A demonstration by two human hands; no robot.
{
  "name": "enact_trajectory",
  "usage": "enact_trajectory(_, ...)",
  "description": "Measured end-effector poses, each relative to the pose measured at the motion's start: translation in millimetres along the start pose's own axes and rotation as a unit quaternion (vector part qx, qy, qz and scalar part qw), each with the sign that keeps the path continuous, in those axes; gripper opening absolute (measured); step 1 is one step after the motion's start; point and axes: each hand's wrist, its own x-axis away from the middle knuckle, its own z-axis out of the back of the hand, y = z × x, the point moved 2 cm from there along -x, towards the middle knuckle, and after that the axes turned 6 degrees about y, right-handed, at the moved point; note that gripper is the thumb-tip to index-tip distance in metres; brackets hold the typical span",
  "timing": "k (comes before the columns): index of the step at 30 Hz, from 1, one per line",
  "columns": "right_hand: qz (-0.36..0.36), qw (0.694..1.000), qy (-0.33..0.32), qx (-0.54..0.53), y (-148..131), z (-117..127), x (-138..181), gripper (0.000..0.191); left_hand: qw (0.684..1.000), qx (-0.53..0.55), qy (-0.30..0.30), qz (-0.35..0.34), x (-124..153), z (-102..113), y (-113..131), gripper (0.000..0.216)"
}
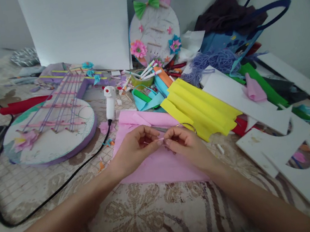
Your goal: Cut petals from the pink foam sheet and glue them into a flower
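My left hand and my right hand meet at the fingertips over a pink crepe paper sheet. Pinched between both is a small pink paper piece, mostly covered by my fingers. A thin curved metal handle, perhaps of scissors, shows behind my right hand; whether the hand touches it I cannot tell. The rolled end of the pink sheet lies just beyond my hands. Yellow crepe paper spreads behind my right hand.
A white glue gun stands behind the pink sheet, its black cord looping left. A purple-edged paper guitar lies left; a decorated round one leans on the wall. White board offcuts, purple yarn and a blue bag crowd the right.
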Motion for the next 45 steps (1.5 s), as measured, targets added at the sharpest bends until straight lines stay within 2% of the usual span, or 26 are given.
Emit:
enact_trajectory(7, 0.004, 1.000, 0.009, 0.016, -2, 0, 0, 0.005, 0.998, -0.026, -0.009, 0.056, 1, -1, -1, 0.013)
enact_trajectory(13, 0.001, 1.000, 0.012, 0.015, -1, 0, -1, 0.006, 0.998, 0.014, -0.020, 0.066, 0, -1, 0, 0.010)
enact_trajectory(16, 0.009, 1.000, 0.018, 0.024, -1, 0, -1, 0.007, 0.996, 0.030, -0.002, 0.086, 0, -1, 1, 0.016)
enact_trajectory(18, 0.038, 0.997, 0.030, 0.054, -1, 1, 0, 0.007, 0.994, 0.034, 0.006, 0.108, 0, -1, 1, 0.025)
enact_trajectory(21, 0.143, 0.978, 0.047, 0.144, -5, 0, 3, 0.009, 0.990, 0.030, -0.011, 0.140, 0, -1, 1, 0.036)
enact_trajectory(23, 0.225, 0.952, 0.051, 0.202, -7, -2, 6, 0.010, 0.988, 0.032, -0.027, 0.151, 0, -1, 0, 0.033)
enact_trajectory(25, 0.270, 0.934, 0.055, 0.228, -9, -2, 8, 0.010, 0.988, 0.037, -0.038, 0.143, 0, -1, 0, 0.025)
enact_trajectory(27, 0.254, 0.942, 0.067, 0.208, -9, -1, 8, 0.009, 0.992, 0.036, -0.033, 0.119, -1, 0, 0, 0.018)
enact_trajectory(31, 0.124, 0.983, 0.087, 0.101, -4, 2, 5, 0.008, 0.996, 0.022, -0.024, 0.079, -1, 1, -1, 0.016)
enact_trajectory(33, 0.084, 0.992, 0.065, 0.069, -1, 1, 3, 0.008, 0.995, 0.030, -0.038, 0.083, -1, 0, -2, 0.016)
enact_trajectory(35, 0.073, 0.994, 0.042, 0.065, 0, 2, 1, 0.008, 0.994, 0.039, -0.048, 0.088, -1, -1, -2, 0.017)
enact_trajectory(39, 0.114, 0.977, 0.042, 0.173, -5, 9, -3, 0.007, 0.998, 0.009, -0.014, 0.067, -1, 1, 0, 0.017)
enact_trajectory(45, 0.175, 0.915, -0.062, 0.357, -7, 6, -2, 0.007, 0.997, -0.051, 0.061, 0.014, -7, 14, 7, 0.013)
